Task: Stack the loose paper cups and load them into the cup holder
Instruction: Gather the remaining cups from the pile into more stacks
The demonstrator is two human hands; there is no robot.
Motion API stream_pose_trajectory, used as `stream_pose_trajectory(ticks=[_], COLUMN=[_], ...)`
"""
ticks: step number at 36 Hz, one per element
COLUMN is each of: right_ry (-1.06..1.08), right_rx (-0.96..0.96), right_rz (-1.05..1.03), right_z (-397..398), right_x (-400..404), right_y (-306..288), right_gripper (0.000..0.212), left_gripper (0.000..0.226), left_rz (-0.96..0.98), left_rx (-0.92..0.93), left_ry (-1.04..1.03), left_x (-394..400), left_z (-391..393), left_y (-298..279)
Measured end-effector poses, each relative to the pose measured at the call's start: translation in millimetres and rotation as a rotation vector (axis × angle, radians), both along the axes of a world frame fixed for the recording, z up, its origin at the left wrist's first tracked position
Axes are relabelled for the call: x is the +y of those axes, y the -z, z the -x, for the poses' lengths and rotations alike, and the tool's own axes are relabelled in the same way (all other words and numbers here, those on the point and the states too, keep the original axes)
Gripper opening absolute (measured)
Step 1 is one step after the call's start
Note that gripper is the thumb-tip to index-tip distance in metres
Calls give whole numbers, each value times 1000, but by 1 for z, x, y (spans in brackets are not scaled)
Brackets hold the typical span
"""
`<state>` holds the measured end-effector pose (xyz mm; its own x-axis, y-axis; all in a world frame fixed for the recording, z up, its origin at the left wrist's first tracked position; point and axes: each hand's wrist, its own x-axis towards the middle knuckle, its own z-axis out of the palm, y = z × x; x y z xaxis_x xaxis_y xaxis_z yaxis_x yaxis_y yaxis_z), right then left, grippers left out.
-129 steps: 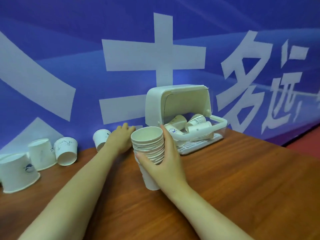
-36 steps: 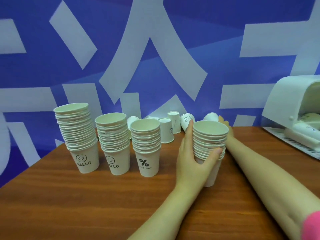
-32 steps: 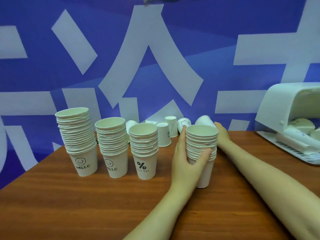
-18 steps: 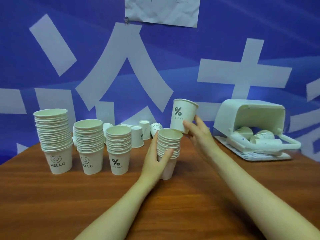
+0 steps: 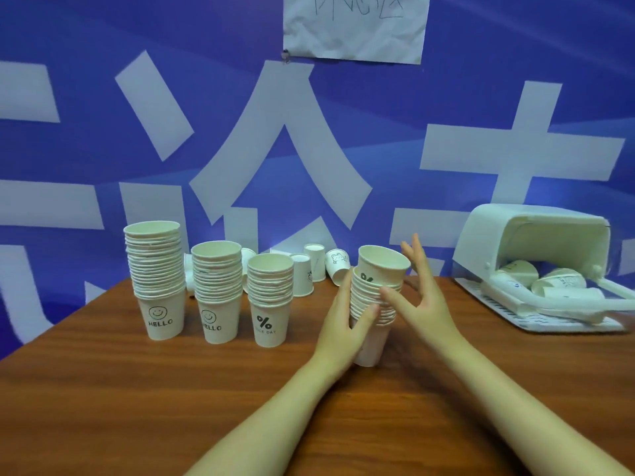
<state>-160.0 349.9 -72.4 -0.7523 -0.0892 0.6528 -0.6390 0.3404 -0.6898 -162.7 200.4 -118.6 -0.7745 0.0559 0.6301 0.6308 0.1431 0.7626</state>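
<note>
A stack of white paper cups (image 5: pixel 372 341) stands on the brown table (image 5: pixel 171 400), and my left hand (image 5: pixel 343 324) is wrapped around its left side. A "%" cup (image 5: pixel 381 267) sits tilted in the top of that stack, only partly sunk in. My right hand (image 5: pixel 421 300) is just right of the stack with fingers spread, holding nothing. Three taller stacks (image 5: pixel 156 280) (image 5: pixel 216 290) (image 5: pixel 269 298) stand to the left. Several loose cups (image 5: pixel 314 266) stand or lie by the wall. The white cup holder (image 5: pixel 536 249), lid up, is at the right with cups lying inside.
A blue banner with large white characters backs the table, and a white paper sheet (image 5: pixel 355 25) is pinned to it. The holder rests on a ridged white tray (image 5: pixel 549 321). The table's left edge runs diagonally at the lower left.
My right hand carried the "%" cup down onto the stack and let go of it; its fingers are now spread. My left hand stays on the stack.
</note>
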Motion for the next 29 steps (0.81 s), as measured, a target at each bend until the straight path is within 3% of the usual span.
stream_pose_trajectory(ticks=[5,14,18,21,24,29], right_ry=[-48,-61,-75,-184,-256,-114], right_rx=[27,-57,-66,-145,-231,-342], right_rz=[-61,22,-30,47,135,150], right_z=[-8,-17,-21,-22,-15,32], right_x=[0,-20,-27,-27,-23,-13], right_y=[7,19,20,24,26,20], right_gripper=[54,52,56,48,53,33], left_gripper=[56,51,51,61,64,69], left_rz=[2,-95,-101,-62,-59,-129], left_rx=[-54,-204,-171,-127,-77,-26], left_ry=[5,-3,-34,-61,-102,-160], left_x=[0,-11,-9,-15,-25,-31], left_z=[-5,-25,-40,-45,-51,-53], left_y=[1,-10,-21,-19,-16,-9])
